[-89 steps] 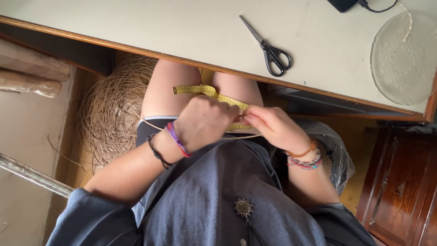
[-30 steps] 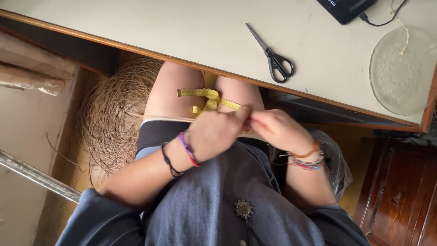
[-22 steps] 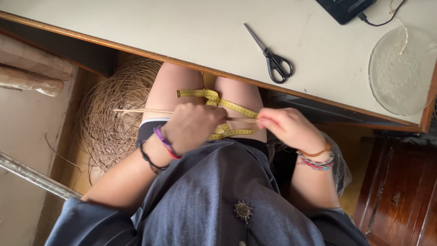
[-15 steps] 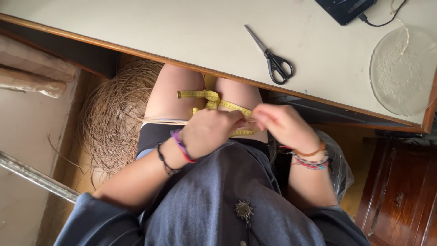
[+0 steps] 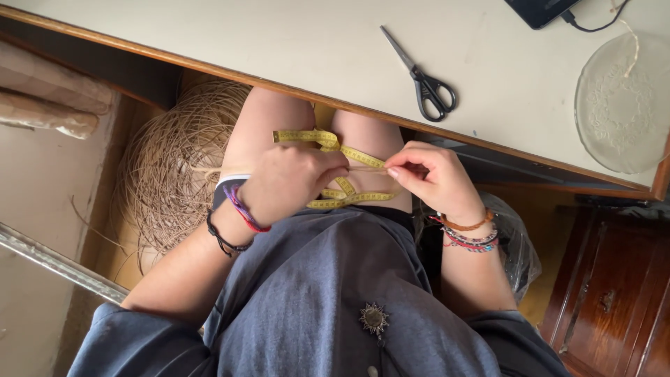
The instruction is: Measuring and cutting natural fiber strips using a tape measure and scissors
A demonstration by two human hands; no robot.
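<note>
I sit at a table and look down at my lap. My left hand (image 5: pixel 289 183) and my right hand (image 5: pixel 433 180) pinch a thin tan fibre strand (image 5: pixel 366 168) stretched between them, just above my thighs. A yellow measuring tape (image 5: pixel 328 139) lies looped over my legs under the hands. The strand trails off to the left toward a big coil of tan fibre (image 5: pixel 174 174) on the floor beside my left leg.
The pale table top with a wooden edge (image 5: pixel 293 49) carries black scissors (image 5: pixel 424 80), a round clear glass plate (image 5: pixel 621 105) and a dark device with a cable (image 5: pixel 541 8). A dark wooden cabinet (image 5: pixel 614 293) stands at right, a plastic bag (image 5: pixel 520 244) beside my leg.
My left hand slid left along the strand, then came back toward the right hand. Now the two hands are a short way apart with the strand taut between them.
</note>
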